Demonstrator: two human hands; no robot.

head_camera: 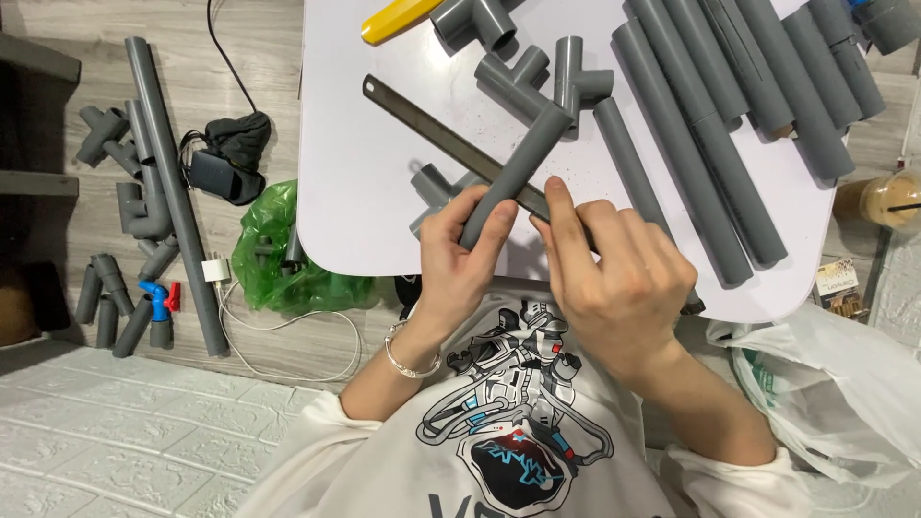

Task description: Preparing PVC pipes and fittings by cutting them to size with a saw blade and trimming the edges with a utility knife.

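White table (355, 192) sits over a wood floor, w/ grey pipes and fittings all across it. Left hand (459, 251) is wrapped around the lower end of a short grey pipe (513, 173), which slants up over the table's near edge toward a T-fitting (574, 82). Right hand (614, 273) pinches a hacksaw blade (451, 139) that lies across the pipe, touching it. Long grey pipes (710, 125) lie on the table's right part, a yellow tool (393, 19) at its far edge. Left of the table: green plastic bag (273, 249), more pipe pieces (158, 192) on the floor.
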